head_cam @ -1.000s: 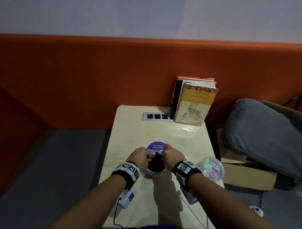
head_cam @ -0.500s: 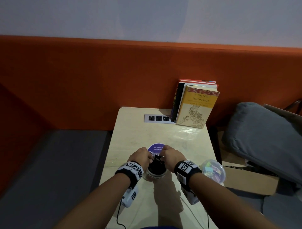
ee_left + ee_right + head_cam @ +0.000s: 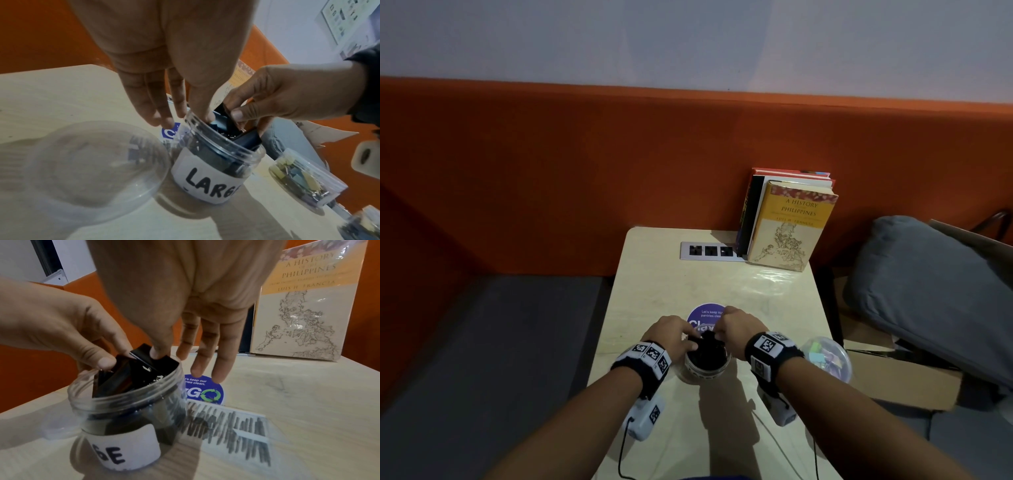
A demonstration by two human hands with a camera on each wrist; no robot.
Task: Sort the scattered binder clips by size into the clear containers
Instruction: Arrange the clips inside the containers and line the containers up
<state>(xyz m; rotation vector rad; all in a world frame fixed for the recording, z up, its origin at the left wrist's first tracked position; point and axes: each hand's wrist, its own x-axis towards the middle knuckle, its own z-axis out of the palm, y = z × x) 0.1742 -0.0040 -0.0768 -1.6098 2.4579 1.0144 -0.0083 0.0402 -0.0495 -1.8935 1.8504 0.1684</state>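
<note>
While both hands point(image 3: 709, 334) pinch black clips point(image 3: 141, 368) in the jar point(image 3: 216, 164), the table point(image 3: 688, 274) abuts an orange wall point(image 3: 551, 171).

Books point(image 3: 787, 219) are standing upright at the far right of the table point(image 3: 654, 281), beside a recessed socket strip point(image 3: 710, 251); a grey cushion point(image 3: 935, 287) is lying right.

Black binder clips point(image 3: 244, 138) overfill upright open "LARGE" jar point(image 3: 213, 175).
</note>
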